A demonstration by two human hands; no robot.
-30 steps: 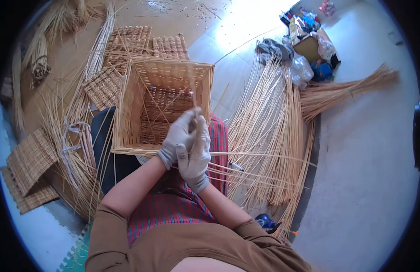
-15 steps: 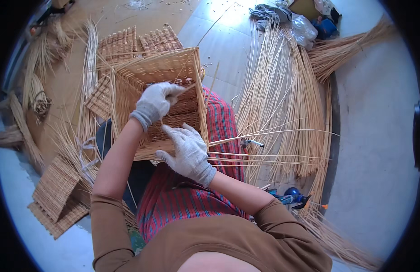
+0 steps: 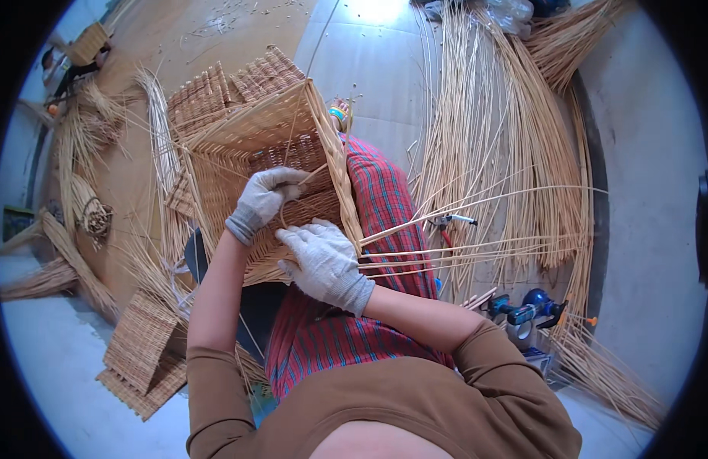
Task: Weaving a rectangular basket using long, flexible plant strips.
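The square, tan wicker basket [image 3: 251, 130] rests open-mouthed on a lap in red-and-blue checked cloth [image 3: 388, 200], seemingly to keep its inside within reach, the white-gloved left hand [image 3: 264, 202] pinching a thin, pale strand [image 3: 316, 174], the white-gloved right hand [image 3: 323, 264] near it, its grip unclear.

Tan woven-patterned basket [image 3: 243, 138], pale grey gloves [image 3: 323, 264], red-and-blue plaid cloth [image 3: 388, 195], brown sleeves [image 3: 218, 390], straw-yellow canes [image 3: 484, 153]

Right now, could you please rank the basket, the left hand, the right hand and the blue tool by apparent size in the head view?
1. Basket
2. Left hand and right hand: too alike to rank
3. Blue tool
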